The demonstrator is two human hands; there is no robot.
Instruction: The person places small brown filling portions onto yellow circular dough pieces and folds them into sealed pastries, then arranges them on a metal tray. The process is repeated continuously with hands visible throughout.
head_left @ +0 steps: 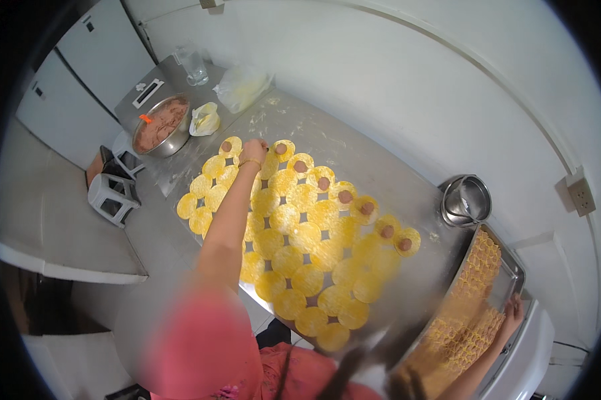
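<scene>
Tray's (502, 288) long axis: far right to near left. Right hand (513, 312): fingers at its rim, grip unclear. Left hand (252, 153): fingers bunched over dough rounds (306, 236), hold unclear.

The left arm (226, 217) stretched far forward, almost straight, its left hand (254, 151) bunched at the end (too small to tell the grip). The right forearm (479, 365) slanted up and outward, its right hand (512, 312) partly curled, well apart from the left.
</scene>
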